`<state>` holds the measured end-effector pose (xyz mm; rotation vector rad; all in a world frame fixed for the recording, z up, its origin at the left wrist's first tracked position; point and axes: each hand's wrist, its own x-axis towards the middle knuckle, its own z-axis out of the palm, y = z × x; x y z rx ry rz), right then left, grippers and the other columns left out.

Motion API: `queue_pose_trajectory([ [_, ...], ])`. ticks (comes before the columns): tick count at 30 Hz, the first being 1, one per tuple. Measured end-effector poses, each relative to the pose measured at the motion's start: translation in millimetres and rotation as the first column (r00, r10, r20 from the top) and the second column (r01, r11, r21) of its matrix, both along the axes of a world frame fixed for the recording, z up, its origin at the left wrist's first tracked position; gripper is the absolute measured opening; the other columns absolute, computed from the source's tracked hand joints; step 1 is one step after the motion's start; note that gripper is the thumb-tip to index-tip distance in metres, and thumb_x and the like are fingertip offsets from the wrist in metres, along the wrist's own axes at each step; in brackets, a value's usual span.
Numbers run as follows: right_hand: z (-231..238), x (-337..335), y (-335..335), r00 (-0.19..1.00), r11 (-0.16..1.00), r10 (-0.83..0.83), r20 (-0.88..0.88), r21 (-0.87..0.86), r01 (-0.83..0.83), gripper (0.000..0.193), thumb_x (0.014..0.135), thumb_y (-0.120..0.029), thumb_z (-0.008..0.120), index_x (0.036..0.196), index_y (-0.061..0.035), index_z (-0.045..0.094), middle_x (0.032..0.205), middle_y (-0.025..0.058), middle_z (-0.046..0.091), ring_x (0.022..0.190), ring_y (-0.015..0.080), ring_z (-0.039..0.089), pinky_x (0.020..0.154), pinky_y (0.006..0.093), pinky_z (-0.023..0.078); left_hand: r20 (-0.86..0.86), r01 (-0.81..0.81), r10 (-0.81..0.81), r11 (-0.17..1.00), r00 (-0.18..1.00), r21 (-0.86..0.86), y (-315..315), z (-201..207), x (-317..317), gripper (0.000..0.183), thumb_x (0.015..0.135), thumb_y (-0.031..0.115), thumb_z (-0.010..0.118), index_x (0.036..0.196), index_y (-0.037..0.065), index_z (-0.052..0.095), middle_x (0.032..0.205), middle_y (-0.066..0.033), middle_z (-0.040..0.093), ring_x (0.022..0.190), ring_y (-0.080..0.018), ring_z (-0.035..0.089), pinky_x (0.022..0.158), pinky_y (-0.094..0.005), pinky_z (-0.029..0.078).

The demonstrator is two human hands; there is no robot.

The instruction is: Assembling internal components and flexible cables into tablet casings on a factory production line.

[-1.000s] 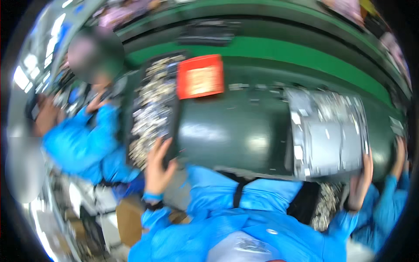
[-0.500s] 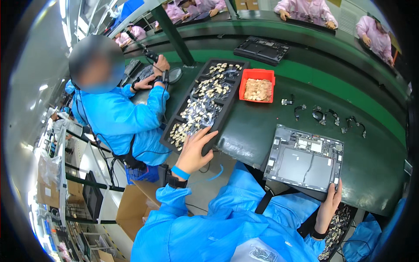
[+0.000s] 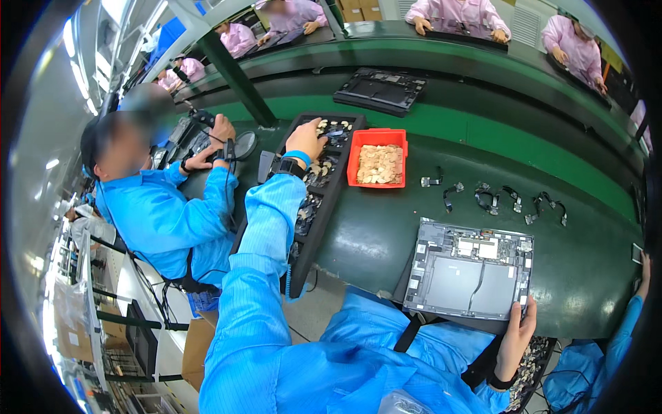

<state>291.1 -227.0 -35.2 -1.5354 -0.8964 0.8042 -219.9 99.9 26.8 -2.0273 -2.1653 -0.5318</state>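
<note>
My left hand (image 3: 307, 140) reaches into the far part of a long black compartmented tray (image 3: 336, 174). Its fingers are curled down among small grey and cream-coloured parts (image 3: 339, 128); whatever they pinch is hidden. My right hand (image 3: 516, 339) grips the near right corner of an opened laptop base (image 3: 452, 276), thumb on top and fingers at the side and beneath. The base lies at the bench's near edge, its circuit board along the far side and flat dark battery panels nearer me. Beyond it, several short black cables with connectors (image 3: 486, 200) lie in a row.
A red bin (image 3: 354, 165) of beige flakes stands right of the tray. Another dark opened device (image 3: 379, 90) lies farther back on the green bench (image 3: 365, 241). A co-worker in blue (image 3: 172, 214) sits at left, and people in pink work across the bench.
My left hand has moved forward from the tray's near end to its far compartments, fingers now curled rather than spread. My right hand stays on the laptop base. The view has shifted slightly.
</note>
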Motion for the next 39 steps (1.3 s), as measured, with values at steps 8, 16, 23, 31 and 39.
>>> queue_pose_trajectory([
  [8, 10.6, -9.6, 2.1, 0.995, 0.999, -0.017, 0.102, -0.047, 0.022, 0.036, 0.107, -0.013, 0.056, 0.135, 0.0087, 0.053, 0.117, 0.0111, 0.064, 0.106, 0.0138, 0.058, 0.094, 0.028, 0.046, 0.292, 0.017, -0.003, 0.999, 0.956, -0.046, 21.1, -17.3, -33.8, 0.033, 0.077, 0.019, 0.088, 0.106, 0.007, 0.08, 0.093, -0.0136, 0.079, 0.089, -0.0264, 0.077, 0.084, -0.0367, 0.059],
  [16, 21.3, 15.4, 4.1, 0.868, 0.999, -0.05, 0.495, 0.024, 0.043, 0.04, 0.1, -0.007, 0.062, 0.139, 0.0001, 0.057, 0.135, 0.015, 0.06, 0.121, 0.0256, 0.059, 0.093, 0.0329, 0.05, 0.441, 0.04, -0.116, 0.983, 0.89, 0.177, 5.5, -5.0, -45.8, 0.023, 0.088, 0.021, 0.081, 0.101, 0.001, 0.08, 0.089, -0.0111, 0.08, 0.082, -0.0164, 0.076, 0.077, -0.0289, 0.059],
  [23, 128.3, -16.2, 36.0, 0.739, 0.929, 0.017, 0.674, 0.262, -0.26, 0.03, 0.092, 0.003, 0.063, 0.122, 0.0017, 0.067, 0.124, 0.0175, 0.066, 0.113, 0.029, 0.064, 0.095, 0.0375, 0.049, 0.484, 0.1, -0.239, 0.95, 0.842, 0.295, -13.1, 45.5, -10.9, 0.024, 0.095, 0.018, 0.074, 0.108, -0.003, 0.077, 0.093, -0.0132, 0.079, 0.084, -0.0155, 0.075, 0.079, -0.0307, 0.057],
  [31, 125.9, -87.5, 165.7, 0.684, 0.669, 0.458, 0.568, 0.285, -0.686, 0.042, 0.097, -0.02, 0.071, 0.13, 0.0033, 0.063, 0.104, 0.0194, 0.075, 0.089, 0.0257, 0.075, 0.077, 0.0356, 0.058, 0.567, 0.708, -0.687, 0.665, 0.454, 0.238, -98.6, 92.3, 179.6, 0.015, 0.097, 0.01, 0.069, 0.109, 0.003, 0.076, 0.098, -0.0069, 0.076, 0.083, -0.0136, 0.068, 0.074, -0.0286, 0.054],
  [39, 89.6, -93.1, 187.8, 0.687, 0.653, 0.722, 0.08, 0.251, -0.715, 0.032, 0.102, -0.015, 0.065, 0.125, 0.0069, 0.065, 0.1, 0.0106, 0.077, 0.086, 0.0153, 0.074, 0.076, 0.0287, 0.058, 0.796, 0.665, -0.51, 0.722, 0.326, 0.19, -98.5, 59.6, 200.8, 0.015, 0.098, 0.008, 0.07, 0.11, -0.001, 0.07, 0.1, -0.0041, 0.074, 0.085, -0.009, 0.067, 0.076, -0.0238, 0.054],
])
